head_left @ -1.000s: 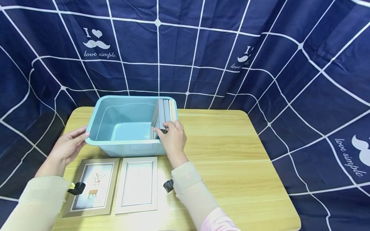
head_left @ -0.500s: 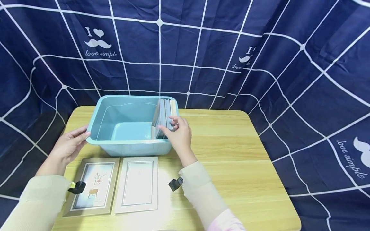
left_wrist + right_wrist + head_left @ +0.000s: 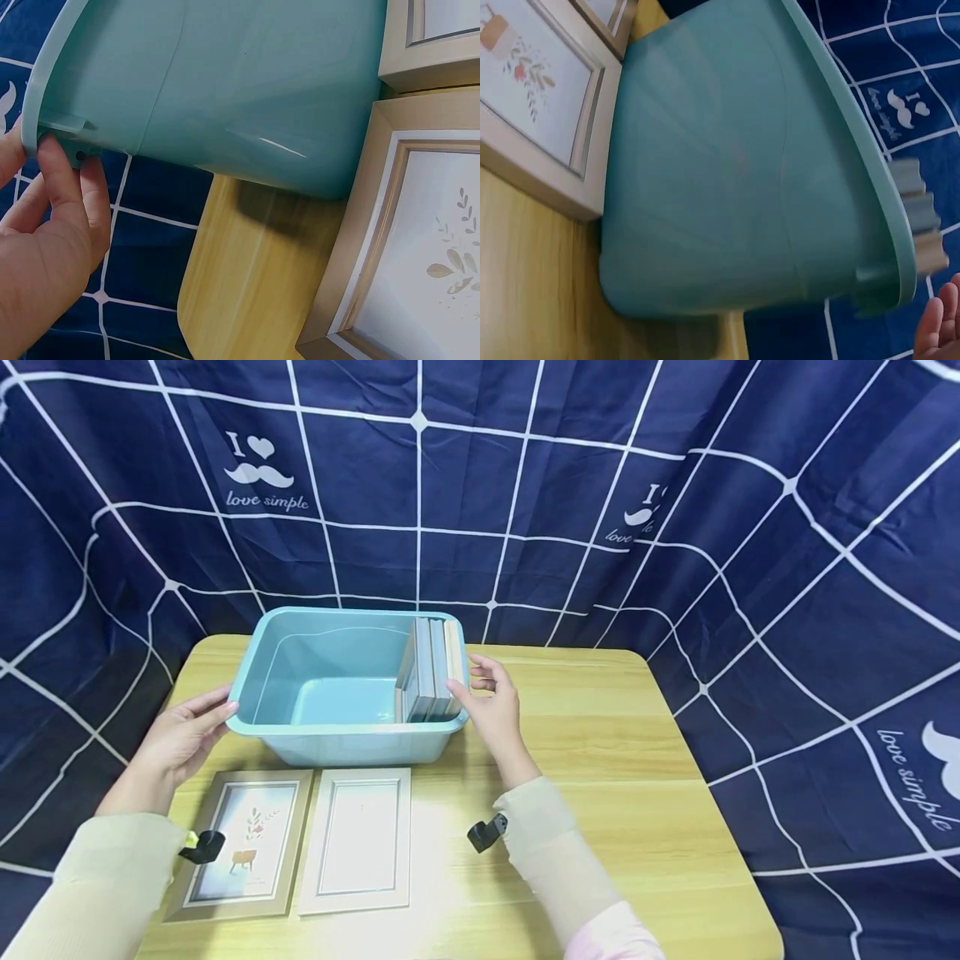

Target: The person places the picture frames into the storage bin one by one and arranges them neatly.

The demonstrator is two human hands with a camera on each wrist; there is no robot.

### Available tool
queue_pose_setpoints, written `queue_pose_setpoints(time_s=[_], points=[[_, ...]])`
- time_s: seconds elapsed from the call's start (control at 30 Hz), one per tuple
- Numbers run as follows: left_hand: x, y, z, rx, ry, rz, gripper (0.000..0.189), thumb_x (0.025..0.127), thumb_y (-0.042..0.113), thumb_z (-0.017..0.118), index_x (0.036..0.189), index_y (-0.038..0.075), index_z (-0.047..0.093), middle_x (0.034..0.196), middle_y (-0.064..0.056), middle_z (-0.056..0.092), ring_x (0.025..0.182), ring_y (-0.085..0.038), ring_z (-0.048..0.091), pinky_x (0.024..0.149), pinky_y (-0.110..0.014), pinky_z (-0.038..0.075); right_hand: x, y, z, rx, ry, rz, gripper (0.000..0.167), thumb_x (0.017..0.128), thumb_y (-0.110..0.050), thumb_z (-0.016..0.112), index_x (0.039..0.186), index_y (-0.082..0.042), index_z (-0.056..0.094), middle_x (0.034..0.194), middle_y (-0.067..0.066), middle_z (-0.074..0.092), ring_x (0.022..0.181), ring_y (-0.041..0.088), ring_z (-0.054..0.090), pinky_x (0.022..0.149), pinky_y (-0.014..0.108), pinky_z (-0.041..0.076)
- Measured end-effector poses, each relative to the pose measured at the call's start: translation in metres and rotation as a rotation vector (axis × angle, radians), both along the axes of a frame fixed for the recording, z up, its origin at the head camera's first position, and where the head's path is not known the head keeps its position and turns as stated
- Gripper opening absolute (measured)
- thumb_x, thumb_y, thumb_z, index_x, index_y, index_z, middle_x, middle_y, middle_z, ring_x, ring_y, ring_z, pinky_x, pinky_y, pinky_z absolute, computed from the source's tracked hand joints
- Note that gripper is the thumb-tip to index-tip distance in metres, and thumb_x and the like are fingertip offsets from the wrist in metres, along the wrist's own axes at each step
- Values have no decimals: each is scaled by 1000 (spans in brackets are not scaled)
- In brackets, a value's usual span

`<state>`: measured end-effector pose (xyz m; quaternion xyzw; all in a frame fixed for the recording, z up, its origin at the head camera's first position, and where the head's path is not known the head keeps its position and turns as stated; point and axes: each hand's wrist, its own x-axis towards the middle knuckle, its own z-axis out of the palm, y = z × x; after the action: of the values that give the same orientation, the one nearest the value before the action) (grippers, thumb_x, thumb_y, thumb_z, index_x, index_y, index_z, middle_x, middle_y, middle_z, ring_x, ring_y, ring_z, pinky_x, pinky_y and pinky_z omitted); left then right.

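Observation:
A light blue plastic bin [image 3: 345,745] stands on the table. My left hand [image 3: 180,735] holds its left rim, the thumb over the edge and the fingers [image 3: 64,176] underneath in the left wrist view. Several picture frames [image 3: 430,668] stand on edge inside, against the bin's right wall. My right hand [image 3: 497,710] is at the right rim, its thumb near the frames and its loosely bent fingers outside the bin. In the right wrist view the right hand's fingertips [image 3: 930,322] show apart from the rim. It holds nothing.
Flat before the bin lie a beige-brown frame with a plant picture [image 3: 243,847] and a whitish frame [image 3: 360,839]. The wooden table [image 3: 600,793] extends to the right. A dark blue gridded curtain [image 3: 465,485] hangs behind and at both sides.
My right hand has let go of the frames in the bin and moved right, to the bin's right rim. The left hand keeps its hold on the left rim.

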<state>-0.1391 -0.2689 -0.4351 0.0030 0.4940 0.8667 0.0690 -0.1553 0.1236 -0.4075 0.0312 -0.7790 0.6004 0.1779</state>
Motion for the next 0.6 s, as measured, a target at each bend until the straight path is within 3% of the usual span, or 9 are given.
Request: queue_pose_setpoints(time_s=[0.07,0.33,0.6], points=[[0,0,0,-12,-4,3,29,91,-7,57,99,14,75,98,2,70,87,-7,66,75,-16,52,-1,6,-2,-42,-35,20,49,81,-14,77,124,-2,58,113,18,59,96,30,56,82,36,48],[0,0,0,-23,-2,8,28,91,-6,58,99,15,75,98,2,70,87,-7,66,75,-16,52,-1,27,-10,-201,-242,125,47,93,-15,63,136,-5,48,114,13,53,90,17,57,73,32,49],[0,0,0,-34,-1,14,29,91,-6,58,99,16,75,98,3,70,86,-7,65,75,-16,52,3,37,-16,-279,-424,255,53,95,-11,58,143,-7,37,114,13,53,107,42,53,78,36,48]])
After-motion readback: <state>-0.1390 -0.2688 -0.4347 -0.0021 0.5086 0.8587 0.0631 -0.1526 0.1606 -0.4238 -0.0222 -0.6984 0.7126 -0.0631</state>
